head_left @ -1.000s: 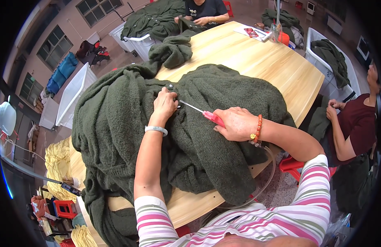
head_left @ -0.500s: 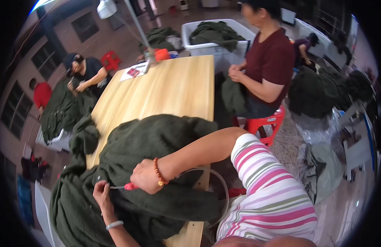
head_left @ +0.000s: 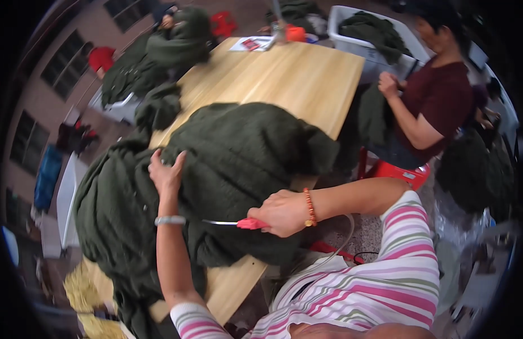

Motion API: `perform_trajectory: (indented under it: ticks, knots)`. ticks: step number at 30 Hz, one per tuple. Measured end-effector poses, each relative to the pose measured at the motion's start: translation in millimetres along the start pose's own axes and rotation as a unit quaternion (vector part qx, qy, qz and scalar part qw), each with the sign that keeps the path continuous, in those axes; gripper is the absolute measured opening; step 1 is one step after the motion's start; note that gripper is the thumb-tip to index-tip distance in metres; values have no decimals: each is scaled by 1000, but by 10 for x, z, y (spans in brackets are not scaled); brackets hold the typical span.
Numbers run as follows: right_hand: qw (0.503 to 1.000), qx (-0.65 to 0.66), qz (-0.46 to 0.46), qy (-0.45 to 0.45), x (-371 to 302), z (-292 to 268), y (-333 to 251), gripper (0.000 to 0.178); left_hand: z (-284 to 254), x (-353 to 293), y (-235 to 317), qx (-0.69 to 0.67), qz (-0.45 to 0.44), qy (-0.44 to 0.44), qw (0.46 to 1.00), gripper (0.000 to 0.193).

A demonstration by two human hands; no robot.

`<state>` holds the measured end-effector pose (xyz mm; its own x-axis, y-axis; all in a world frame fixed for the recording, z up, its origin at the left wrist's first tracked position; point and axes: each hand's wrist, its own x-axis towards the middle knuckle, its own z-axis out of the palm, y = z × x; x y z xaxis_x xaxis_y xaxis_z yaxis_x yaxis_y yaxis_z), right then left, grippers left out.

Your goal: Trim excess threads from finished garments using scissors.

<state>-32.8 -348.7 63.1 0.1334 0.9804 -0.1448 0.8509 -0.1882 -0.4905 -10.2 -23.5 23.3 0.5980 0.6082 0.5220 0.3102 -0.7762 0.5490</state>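
In the head view, the left hand [head_left: 168, 176], fingers spread, is over the green garment [head_left: 244, 141] on the counter [head_left: 278, 70], likely soft, heavy, best held by a fold; the right hand [head_left: 285, 213] grips a red-handled tool [head_left: 251, 224].

My right hand [head_left: 284, 213] is hiding the back end of the red-handled tool [head_left: 252, 224], whose thin tip, pointing toward 9 o'clock, is blurring against the dark green cloth [head_left: 244, 152]. My left hand [head_left: 168, 169] and forearm [head_left: 175, 260] are covering a strip of it. At 7 o'clock the bottom edge is cutting off my left sleeve [head_left: 198, 322]. At 11, a green bundle [head_left: 179, 45] is hiding most of a co-worker [head_left: 168, 21]. At 2, another person's hands [head_left: 390, 85] are blurring, their grip escaping me. At 8, yellow cloth [head_left: 82, 291] is smearing near the dark rim.
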Motion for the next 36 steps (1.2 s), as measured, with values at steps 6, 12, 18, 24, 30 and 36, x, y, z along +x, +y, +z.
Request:
perform_trajectory:
  ticks: [6, 12, 18, 24, 30, 36]
  knots:
    - [999, 34, 12, -27, -55, -57, -45, 22, -245, -147, -267, -225, -222, -193, 929, 20]
    - [999, 17, 7, -43, -142, 16, 52, 24, -606, -398, 1394, -593, -51, -241, 767, 14]
    - [963, -17, -115, 242, -35, 441, 687, 27, -416, -1139, 2034, -422, 196, -412, 783, 13]
    - [855, -305, -127, 401, 348, 1385, 2447, 38, -28, -1338, 1812, -298, 270, -370, 837, 13]
    - [892, 122, 322, 292, -288, -160, 2051, 27, -9, -1285, 1297, -298, 28, -436, 848, 8]
    - [795, 78, 431, 419, -425, -770, 2263, 32, -6, -1305, 963, -125, 185, -350, 910, 22]
